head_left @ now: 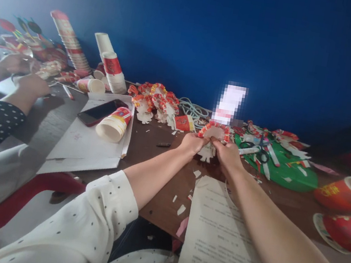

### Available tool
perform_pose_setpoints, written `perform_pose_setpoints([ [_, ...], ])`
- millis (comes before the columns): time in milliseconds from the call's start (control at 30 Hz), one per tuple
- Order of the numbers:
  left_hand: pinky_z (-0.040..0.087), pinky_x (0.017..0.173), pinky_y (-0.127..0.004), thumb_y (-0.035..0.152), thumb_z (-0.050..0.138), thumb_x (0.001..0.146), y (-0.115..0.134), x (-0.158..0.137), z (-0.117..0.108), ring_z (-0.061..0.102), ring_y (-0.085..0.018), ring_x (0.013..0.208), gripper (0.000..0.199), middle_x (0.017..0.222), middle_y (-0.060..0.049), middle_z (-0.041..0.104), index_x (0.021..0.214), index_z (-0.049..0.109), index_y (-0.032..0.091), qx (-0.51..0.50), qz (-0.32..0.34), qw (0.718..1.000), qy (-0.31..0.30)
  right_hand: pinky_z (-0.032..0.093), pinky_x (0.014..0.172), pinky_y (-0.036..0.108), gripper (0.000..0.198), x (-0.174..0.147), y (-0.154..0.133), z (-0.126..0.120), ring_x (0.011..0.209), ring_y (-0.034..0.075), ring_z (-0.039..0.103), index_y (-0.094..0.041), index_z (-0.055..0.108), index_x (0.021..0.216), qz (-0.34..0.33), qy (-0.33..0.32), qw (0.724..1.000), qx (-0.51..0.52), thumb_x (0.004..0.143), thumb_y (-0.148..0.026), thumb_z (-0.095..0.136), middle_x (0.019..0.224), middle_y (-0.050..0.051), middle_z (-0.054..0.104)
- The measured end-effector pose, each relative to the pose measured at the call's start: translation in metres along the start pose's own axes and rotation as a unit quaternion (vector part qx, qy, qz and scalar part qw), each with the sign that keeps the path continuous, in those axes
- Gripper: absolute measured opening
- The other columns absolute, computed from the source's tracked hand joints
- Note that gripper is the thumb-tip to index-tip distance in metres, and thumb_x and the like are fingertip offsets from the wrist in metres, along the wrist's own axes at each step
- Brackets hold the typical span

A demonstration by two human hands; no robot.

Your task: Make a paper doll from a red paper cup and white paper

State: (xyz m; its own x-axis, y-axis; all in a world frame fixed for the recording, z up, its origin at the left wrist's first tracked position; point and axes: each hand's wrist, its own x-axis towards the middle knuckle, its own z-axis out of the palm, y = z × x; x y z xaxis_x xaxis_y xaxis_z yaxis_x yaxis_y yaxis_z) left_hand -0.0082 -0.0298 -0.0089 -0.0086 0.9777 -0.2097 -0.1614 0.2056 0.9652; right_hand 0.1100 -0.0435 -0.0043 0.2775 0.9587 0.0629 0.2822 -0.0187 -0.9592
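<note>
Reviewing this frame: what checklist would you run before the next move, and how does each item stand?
1. Left hand holding the red-rimmed paper craft: ok, gripping its left side.
2. Right hand holding it too: ok, gripping its right side.
3. Scissors clear of both hands: ok, lying to the right on the green mat.
4. Table free of scraps: not ok, white paper scraps lie near the forearms.
5. Co-worker's hands out of the way: ok, well off to the left.
6. Craft firmly joined beneath the fingers: cannot tell, hidden.
</note>
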Motion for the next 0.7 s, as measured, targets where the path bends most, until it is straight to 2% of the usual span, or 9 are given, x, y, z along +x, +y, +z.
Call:
perform_pose_setpoints([
  [267, 0.042, 0.054, -0.024, 0.024, 0.072, 0.066, 0.006, -0.002, -0.001, 0.054, -0.012, 0.052, 0.012, 0.061, -0.003, 0.061, 0.067, 0.064, 0.014, 0.016, -0.02, 1.0, 0.012, 0.042, 0.053, 0.026, 0.033, -0.01, -0.013, 0.0, 0.054, 0.015, 0.052, -0.014, 0.066, 0.075, 0.014, -0.009, 0.999, 0.032, 0.062, -0.044, 0.067, 0.059, 0.0, 0.06],
  [433, 0.043, 0.055, -0.024, 0.024, 0.071, 0.067, 0.003, -0.002, -0.001, 0.055, -0.012, 0.054, 0.013, 0.065, -0.004, 0.063, 0.073, 0.067, 0.013, 0.023, -0.009, 1.0, 0.01, 0.039, 0.054, 0.026, 0.032, -0.006, -0.01, -0.001, 0.054, 0.014, 0.049, -0.014, 0.063, 0.065, -0.017, 0.002, 0.999, -0.047, 0.065, -0.046, 0.064, 0.055, -0.001, 0.057],
  [533, 0.043, 0.054, -0.024, 0.025, 0.073, 0.065, 0.001, 0.0, 0.0, 0.054, -0.012, 0.053, 0.015, 0.063, -0.004, 0.062, 0.072, 0.066, 0.013, 0.036, -0.008, 0.999, 0.012, 0.037, 0.053, 0.026, 0.031, -0.006, -0.01, 0.0, 0.053, 0.014, 0.047, -0.014, 0.062, 0.061, -0.009, 0.013, 0.998, -0.068, 0.065, -0.045, 0.064, 0.052, -0.001, 0.053],
  [700, 0.044, 0.056, -0.025, 0.027, 0.075, 0.063, 0.0, 0.003, -0.001, 0.058, -0.014, 0.056, 0.018, 0.062, -0.003, 0.062, 0.071, 0.064, 0.014, 0.029, -0.015, 0.999, 0.018, 0.039, 0.051, 0.026, 0.027, -0.008, -0.014, 0.001, 0.052, 0.014, 0.049, -0.015, 0.063, 0.066, 0.024, 0.001, 1.0, 0.0, 0.063, -0.042, 0.065, 0.054, -0.001, 0.056],
])
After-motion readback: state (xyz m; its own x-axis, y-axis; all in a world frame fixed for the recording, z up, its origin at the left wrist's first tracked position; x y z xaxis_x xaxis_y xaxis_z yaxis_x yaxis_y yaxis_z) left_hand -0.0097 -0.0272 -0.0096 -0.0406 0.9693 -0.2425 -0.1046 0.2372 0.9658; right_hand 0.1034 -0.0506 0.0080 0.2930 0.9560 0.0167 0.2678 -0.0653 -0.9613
